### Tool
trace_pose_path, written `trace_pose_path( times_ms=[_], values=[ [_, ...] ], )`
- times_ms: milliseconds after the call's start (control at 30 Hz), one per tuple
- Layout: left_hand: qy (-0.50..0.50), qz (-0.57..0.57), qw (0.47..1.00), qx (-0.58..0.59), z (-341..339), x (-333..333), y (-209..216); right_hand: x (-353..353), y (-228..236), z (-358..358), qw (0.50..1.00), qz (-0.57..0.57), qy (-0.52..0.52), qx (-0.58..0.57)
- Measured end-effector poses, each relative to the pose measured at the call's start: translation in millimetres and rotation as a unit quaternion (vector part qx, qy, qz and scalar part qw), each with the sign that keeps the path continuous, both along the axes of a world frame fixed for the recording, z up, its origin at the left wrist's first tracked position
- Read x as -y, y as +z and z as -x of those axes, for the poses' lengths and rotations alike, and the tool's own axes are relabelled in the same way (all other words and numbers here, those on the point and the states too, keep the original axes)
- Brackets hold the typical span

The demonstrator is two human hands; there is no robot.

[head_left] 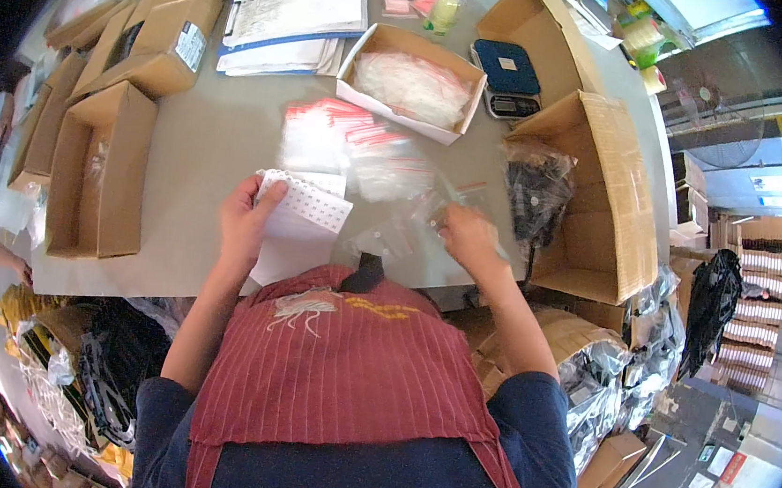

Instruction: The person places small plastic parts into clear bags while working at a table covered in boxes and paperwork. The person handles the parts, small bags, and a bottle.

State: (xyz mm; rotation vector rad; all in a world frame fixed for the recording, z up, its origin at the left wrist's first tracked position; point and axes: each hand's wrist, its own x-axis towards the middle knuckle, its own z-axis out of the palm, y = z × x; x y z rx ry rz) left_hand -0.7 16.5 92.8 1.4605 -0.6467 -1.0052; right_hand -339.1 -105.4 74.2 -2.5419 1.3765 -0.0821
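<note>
My left hand (pixel 249 214) grips a folded white sheet (pixel 312 206) printed with rows of small dark marks, thumb on top. Below it, part of another white paper (pixel 291 251) lies against the table edge. My right hand (pixel 469 239) is closed in a pinch among small clear plastic bags; what sits between its fingertips is too small to make out. A loose clear bag (pixel 377 238) lies between my hands. Just beyond them spreads a pile of clear zip bags (pixel 363 147) with red strips.
A white box (pixel 463 131) of clear bags stands beyond the pile, near a small scale (pixel 507 67). At right, an open carton (pixel 616 200) holds a bag of black items (pixel 537 192). Cardboard boxes (pixel 124 176) line the left; a clipboard with papers (pixel 296 9) lies far back.
</note>
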Motion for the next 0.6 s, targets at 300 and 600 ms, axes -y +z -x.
trace_pose_path(
  times_ms=[300, 600],
  values=[
    [-0.028, 0.004, 0.994, 0.106, 25.5, 11.6, 9.3, -14.0, 43.6, -92.0, 0.955, 0.023, 0.121, 0.268],
    [-0.065, 0.000, 0.986, 0.151, 28.2, 9.0, 11.6, -23.2, 50.2, -136.3, 0.935, 0.091, 0.163, 0.301]
  ],
)
